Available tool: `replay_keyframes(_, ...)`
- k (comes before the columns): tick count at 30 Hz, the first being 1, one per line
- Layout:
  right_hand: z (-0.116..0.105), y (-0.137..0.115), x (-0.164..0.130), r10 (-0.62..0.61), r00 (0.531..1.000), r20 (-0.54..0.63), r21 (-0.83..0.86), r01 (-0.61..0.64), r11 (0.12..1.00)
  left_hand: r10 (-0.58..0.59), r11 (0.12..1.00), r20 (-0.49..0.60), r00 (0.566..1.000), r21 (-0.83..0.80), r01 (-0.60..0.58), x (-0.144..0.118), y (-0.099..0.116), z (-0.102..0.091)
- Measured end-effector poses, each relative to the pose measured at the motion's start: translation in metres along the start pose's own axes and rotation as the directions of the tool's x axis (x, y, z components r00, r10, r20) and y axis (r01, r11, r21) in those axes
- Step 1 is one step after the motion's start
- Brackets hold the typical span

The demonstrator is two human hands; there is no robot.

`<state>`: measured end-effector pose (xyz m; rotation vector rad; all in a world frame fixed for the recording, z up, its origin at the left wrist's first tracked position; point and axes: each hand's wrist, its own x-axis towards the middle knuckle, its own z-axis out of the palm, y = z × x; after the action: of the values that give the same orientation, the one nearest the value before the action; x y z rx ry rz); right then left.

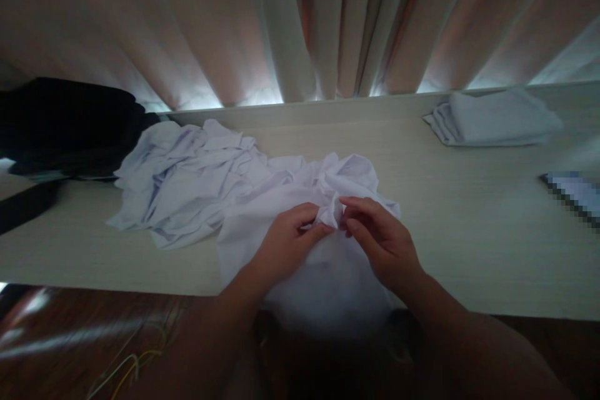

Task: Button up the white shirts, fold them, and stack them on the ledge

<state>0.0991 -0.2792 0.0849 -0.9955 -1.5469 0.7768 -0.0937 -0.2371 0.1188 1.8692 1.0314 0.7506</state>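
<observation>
From my remote seat, I see the white cloth (253,219) rumpled across the front of the table (469,231), probably light, soft and limp, best held by its gathered fold (330,214), which my left hand (290,240) pinches, though I can't tell whether my right hand (389,240) grips.

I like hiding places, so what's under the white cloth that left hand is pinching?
The pale table shows beside the white cloth, so it's likely underneath. Anything else is covered and can't be seen.

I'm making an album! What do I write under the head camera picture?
Left hand pinches white cloth, right hand close to the pinched fold, at a pale table before curtains.
</observation>
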Motion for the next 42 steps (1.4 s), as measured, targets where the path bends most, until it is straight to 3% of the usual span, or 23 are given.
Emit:
replay_keyframes(2, -0.004, 0.003, 0.004, -0.113, 0.994, -0.012, -0.203, 0.108, 0.973, -0.026, 0.999, 0.013, 1.000, -0.035, 0.027, 0.000, 0.001, 0.002)
replay_keyframes(5, -0.009, 0.005, 0.008, -0.302, 0.953, 0.001, -0.376, 0.280, 0.883, -0.056, 0.991, 0.098, 0.994, -0.116, 0.068, -0.001, 0.000, 0.006)
replay_keyframes(8, -0.014, 0.004, 0.011, -0.423, 0.899, 0.115, -0.413, 0.430, 0.803, -0.045, 0.973, 0.192, 0.980, -0.214, 0.086, -0.002, -0.002, 0.008)
replay_keyframes(11, -0.017, 0.006, 0.012, -0.456, 0.862, 0.222, -0.391, 0.507, 0.768, -0.077, 0.928, 0.296, 0.952, -0.327, 0.177, -0.001, -0.005, 0.009)
replay_keyframes(15, -0.015, 0.010, 0.010, -0.380, 0.915, 0.135, -0.391, 0.402, 0.828, -0.178, 0.724, 0.395, 0.901, -0.567, 0.392, -0.002, -0.011, 0.012)
replay_keyframes(17, -0.012, 0.010, 0.010, -0.355, 0.932, 0.072, -0.371, 0.355, 0.858, -0.206, 0.622, 0.410, 0.889, -0.646, 0.442, -0.003, -0.015, 0.014)
replay_keyframes(21, -0.006, 0.007, 0.007, -0.307, 0.952, -0.010, -0.239, 0.296, 0.925, -0.197, 0.582, 0.446, 0.873, -0.663, 0.471, -0.004, -0.022, 0.019)
replay_keyframes(27, 0.005, 0.013, -0.001, -0.130, 0.975, -0.181, 0.061, 0.143, 0.988, -0.212, 0.500, 0.429, 0.878, -0.724, 0.475, -0.004, -0.020, 0.037)
replay_keyframes(31, 0.008, 0.013, -0.002, -0.160, 0.965, -0.207, -0.059, 0.151, 0.987, -0.236, 0.526, 0.416, 0.878, -0.705, 0.476, -0.004, -0.015, 0.045)
replay_keyframes(36, 0.002, 0.003, 0.004, -0.208, 0.977, -0.054, -0.157, 0.198, 0.968, -0.225, 0.652, 0.391, 0.893, -0.621, 0.436, -0.005, -0.008, 0.043)
replay_keyframes(42, -0.010, -0.002, 0.007, -0.113, 0.992, -0.052, -0.202, 0.101, 0.974, -0.305, 0.612, 0.313, 0.899, -0.659, 0.437, -0.002, -0.008, 0.042)
